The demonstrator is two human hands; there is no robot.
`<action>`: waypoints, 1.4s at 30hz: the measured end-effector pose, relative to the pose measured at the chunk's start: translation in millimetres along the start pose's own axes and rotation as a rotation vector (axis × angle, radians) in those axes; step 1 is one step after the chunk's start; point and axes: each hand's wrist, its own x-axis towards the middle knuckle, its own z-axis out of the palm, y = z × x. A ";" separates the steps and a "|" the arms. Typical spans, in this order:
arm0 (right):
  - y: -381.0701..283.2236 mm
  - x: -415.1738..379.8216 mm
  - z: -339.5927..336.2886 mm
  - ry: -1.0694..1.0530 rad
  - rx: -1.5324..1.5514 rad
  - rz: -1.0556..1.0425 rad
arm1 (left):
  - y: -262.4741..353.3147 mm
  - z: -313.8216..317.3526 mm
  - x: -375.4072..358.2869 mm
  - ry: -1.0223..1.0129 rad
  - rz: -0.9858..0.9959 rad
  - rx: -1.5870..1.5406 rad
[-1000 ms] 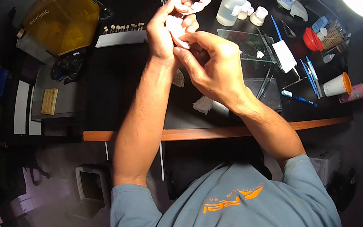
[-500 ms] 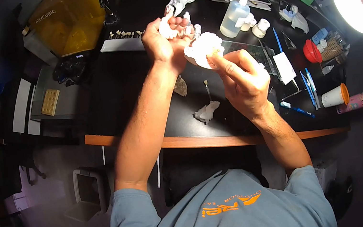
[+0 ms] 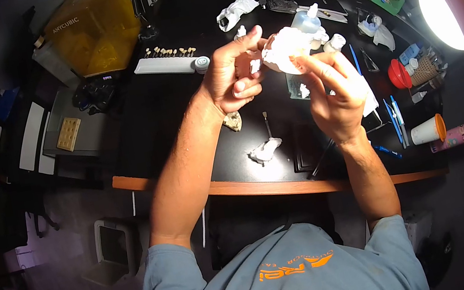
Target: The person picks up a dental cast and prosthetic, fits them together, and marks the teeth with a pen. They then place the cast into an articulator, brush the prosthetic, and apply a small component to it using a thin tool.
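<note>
A bright white dental plaster cast (image 3: 284, 52) is pinched in the fingers of my right hand (image 3: 336, 86), above the table. Close to its left side is my left hand (image 3: 229, 77), thumb raised and fingers curled around a small pinkish and white piece (image 3: 254, 66) whose kind I cannot make out. Glare washes out the cast's detail. Below my hands, a beige cast-like piece (image 3: 232, 122) lies on the black table. A small brush (image 3: 267, 120) rests against a crumpled white tissue (image 3: 266, 150) near the front edge.
A white tray of tooth shade tabs (image 3: 168, 65) sits at the back left, near an amber-covered printer (image 3: 94, 32). Behind the cast stands a clear bottle (image 3: 306, 21). A white cup with orange rim (image 3: 425, 131) and a pink can (image 3: 459, 136) are at right.
Both hands have shifted right, carrying the white cast with them. My left hand has turned and lowered slightly, its thumb now pointing toward the cast. The shade tray and its round jar are more exposed.
</note>
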 end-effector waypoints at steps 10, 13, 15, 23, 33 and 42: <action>8.4 58.1 8.8 -0.153 0.137 0.087 | 9.5 -15.5 3.4 -0.299 0.077 -0.142; 6.3 64.4 14.1 -0.132 0.205 0.134 | 6.9 -12.6 4.3 -0.361 0.112 -0.175; 8.0 63.7 17.1 -0.124 0.253 0.160 | 4.9 -15.0 4.6 -0.366 0.139 -0.179; 20.5 55.2 19.9 -0.206 0.183 0.243 | 3.4 -12.0 6.5 -0.350 0.147 -0.168; 2.9 8.0 15.9 -0.230 0.300 0.629 | 13.2 -12.1 6.6 0.041 0.416 -0.027; -36.4 -33.3 48.2 -0.635 0.190 0.527 | 20.7 -26.0 13.7 0.235 0.451 0.161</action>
